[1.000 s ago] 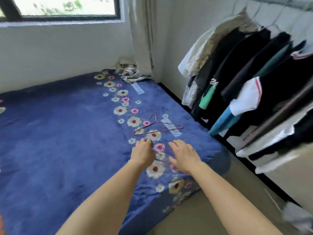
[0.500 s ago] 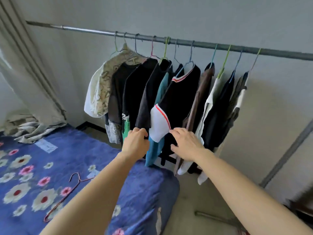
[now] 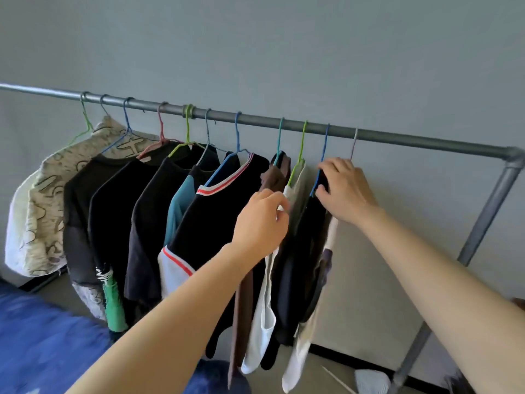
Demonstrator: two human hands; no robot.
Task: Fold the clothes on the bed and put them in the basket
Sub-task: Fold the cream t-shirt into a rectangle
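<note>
**Reaching to the rail.** Right hand [image 3: 345, 189] curls over the shoulder of a dark garment [image 3: 306, 251] on a blue wire hanger [image 3: 324, 146]. Left hand [image 3: 260, 220], fingers curled, touches the white garment [image 3: 264, 322] alongside, grip unclear. Clothes hang from the grey metal rail [image 3: 255, 120] beside the blue bed [image 3: 42, 336]; basket unseen. Tugging downward could snag the hanger's hook.

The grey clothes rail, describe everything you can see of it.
The clothes rail is a grey metal pipe, matte, running along the wall and dipping to the right in this view. An elbow fitting joins it to a slanted leg. Coloured wire hangers hook over it, carrying shirts. The right hand grips a dark garment just below without touching it.
</note>
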